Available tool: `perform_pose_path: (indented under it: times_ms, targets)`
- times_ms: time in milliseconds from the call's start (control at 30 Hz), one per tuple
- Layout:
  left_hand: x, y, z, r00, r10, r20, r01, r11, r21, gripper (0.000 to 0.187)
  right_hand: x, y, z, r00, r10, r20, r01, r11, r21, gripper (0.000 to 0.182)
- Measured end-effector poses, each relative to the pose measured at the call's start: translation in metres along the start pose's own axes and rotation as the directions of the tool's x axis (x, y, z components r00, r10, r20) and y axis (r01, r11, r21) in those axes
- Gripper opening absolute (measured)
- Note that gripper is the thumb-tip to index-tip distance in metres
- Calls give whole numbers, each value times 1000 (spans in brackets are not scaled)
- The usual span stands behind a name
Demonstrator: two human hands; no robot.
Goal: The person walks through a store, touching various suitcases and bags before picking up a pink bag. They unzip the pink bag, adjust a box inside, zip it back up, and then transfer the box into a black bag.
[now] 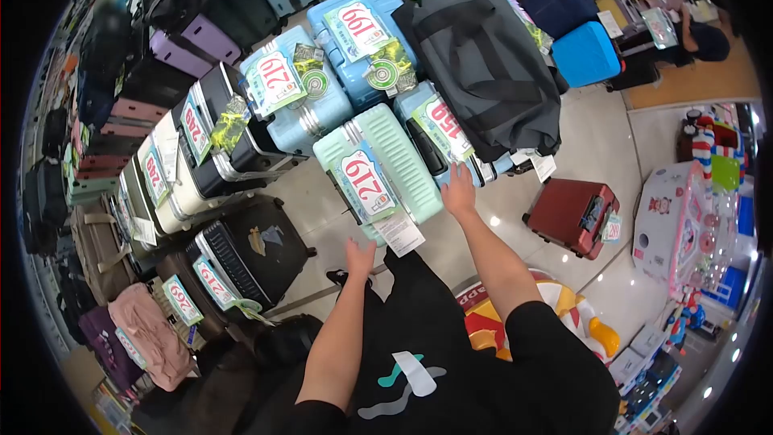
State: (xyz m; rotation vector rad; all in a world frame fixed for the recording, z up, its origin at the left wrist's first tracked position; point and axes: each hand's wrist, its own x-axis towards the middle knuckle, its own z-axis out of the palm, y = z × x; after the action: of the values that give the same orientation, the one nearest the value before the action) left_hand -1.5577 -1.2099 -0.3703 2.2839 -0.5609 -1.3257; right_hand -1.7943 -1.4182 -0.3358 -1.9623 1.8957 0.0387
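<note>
A mint green suitcase (411, 163) with ribbed sides and a 219 price tag stands in front of me at the centre. My left hand (360, 256) is open beside its lower left edge, its fingers pointing up, with nothing in it. My right hand (459, 192) is open at the suitcase's right corner, near a light blue suitcase (419, 105) with a 159 tag; whether it touches either case is unclear. A white paper label (400, 234) hangs from the mint suitcase between my hands. A dark grey duffel bag (491, 72) lies on cases just beyond my right hand.
Blue suitcases (354, 32) stand behind the mint one. Black and white cases (181, 165) line the left, with a black suitcase (258, 246) nearer me. A small dark red suitcase (573, 217) stands on the right. Beyond it is a white toy table (664, 221). A person (704, 36) is at the upper right.
</note>
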Motion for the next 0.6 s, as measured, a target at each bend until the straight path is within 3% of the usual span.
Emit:
perform_pose_path:
  times_ms: [33, 167, 233, 367, 567, 600]
  targets:
    - [8, 3, 7, 998, 38, -46, -38, 999, -9, 90, 1, 3, 7, 999, 9, 39, -8, 1000, -28, 68]
    - [25, 31, 22, 997, -40, -63, 41, 999, 21, 94, -10, 16, 38, 993, 51, 109, -54, 998, 26, 76]
    - [32, 29, 30, 999, -46, -29, 44, 995, -89, 96, -17, 16, 39, 980, 26, 196, -24, 1000, -12, 86]
    - [29, 29, 32, 995, -96, -35, 93, 993, -76, 95, -20, 7, 34, 975, 55, 215, -44, 998, -52, 93]
    - [30, 15, 43, 995, -95, -39, 91, 990, -105, 88, -26, 11, 49, 992, 58, 114, -43, 991, -130, 96]
    - [30, 13, 44, 995, -86, -46, 79, 987, -143, 87, -27, 12, 45, 986, 39, 159, -18, 992, -127, 96]
